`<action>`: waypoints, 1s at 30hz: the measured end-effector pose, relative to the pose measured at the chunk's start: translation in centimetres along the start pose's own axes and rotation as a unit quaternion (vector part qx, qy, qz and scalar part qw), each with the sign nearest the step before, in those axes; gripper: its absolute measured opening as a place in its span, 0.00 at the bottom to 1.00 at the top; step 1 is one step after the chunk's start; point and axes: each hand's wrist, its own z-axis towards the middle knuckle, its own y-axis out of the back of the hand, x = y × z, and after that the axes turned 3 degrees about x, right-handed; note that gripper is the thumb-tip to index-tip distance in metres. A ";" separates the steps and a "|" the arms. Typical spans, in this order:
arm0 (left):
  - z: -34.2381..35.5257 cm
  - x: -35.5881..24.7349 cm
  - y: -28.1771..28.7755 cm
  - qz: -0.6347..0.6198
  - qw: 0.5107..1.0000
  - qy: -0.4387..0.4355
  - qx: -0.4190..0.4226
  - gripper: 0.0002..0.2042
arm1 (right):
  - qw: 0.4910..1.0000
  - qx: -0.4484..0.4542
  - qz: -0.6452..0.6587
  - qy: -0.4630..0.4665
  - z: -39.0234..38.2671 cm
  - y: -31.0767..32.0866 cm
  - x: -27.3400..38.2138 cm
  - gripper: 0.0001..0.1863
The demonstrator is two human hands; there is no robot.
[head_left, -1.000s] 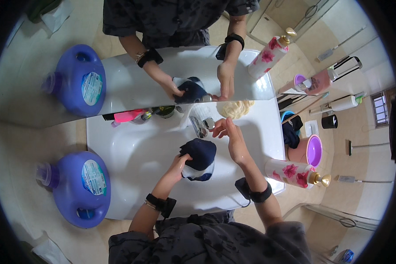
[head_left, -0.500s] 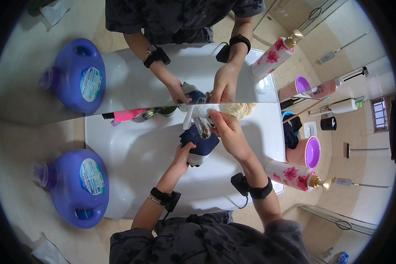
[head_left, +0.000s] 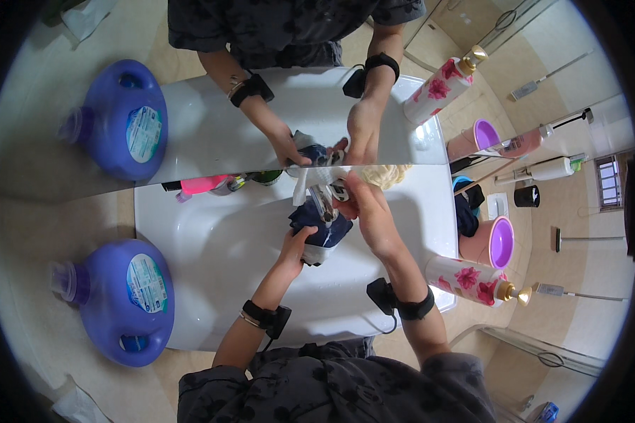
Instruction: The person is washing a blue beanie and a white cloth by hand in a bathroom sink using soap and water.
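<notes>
My left hand (head_left: 294,248) grips a bunched navy-and-pale-grey cloth (head_left: 320,243) under the chrome faucet (head_left: 322,203) of a white washbasin (head_left: 226,282). Pale streaks show on the cloth below the spout, apparently running water. Beside the faucet's handle (head_left: 339,189) is my right hand (head_left: 371,211), its thumb and fingers apart around the handle's right side. Whether they touch it I cannot make out. A white tissue-like piece (head_left: 300,189) hangs left of the faucet.
A large purple detergent bottle (head_left: 127,303) stands left of the basin, a floral pump bottle (head_left: 469,278) at its right edge. Behind the faucet lies a cream scrunched puff (head_left: 384,175). Pink items (head_left: 203,184) line the back-left rim under the mirror (head_left: 226,127). A pink bucket (head_left: 483,243) stands farther right.
My right hand has loosened from the faucet handle and shifted slightly right, uncovering the handle. Bright streaks have appeared on the cloth below the spout. My left hand stays in place.
</notes>
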 end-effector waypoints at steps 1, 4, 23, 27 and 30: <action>-0.1 -0.1 -0.1 0.001 1.000 0.003 0.001 0.26 | 1.000 -0.001 0.000 0.000 -0.1 0.3 -0.5 0.23; 0.1 0.2 0.1 -0.004 1.000 -0.004 -0.008 0.24 | 0.998 -0.043 0.034 0.040 -0.3 2.5 -4.9 0.22; -0.4 1.3 2.3 0.071 0.987 0.000 -0.143 0.22 | 0.974 -0.058 0.183 -0.123 0.1 2.5 -14.6 0.15; 0.1 2.2 2.5 -0.033 0.983 0.116 -0.137 0.23 | 0.971 -0.027 0.190 -0.143 0.1 1.5 -14.5 0.16; -0.4 1.8 1.5 -0.184 0.980 0.064 0.038 0.25 | 0.961 -0.033 0.231 -0.145 0.4 1.3 -15.9 0.16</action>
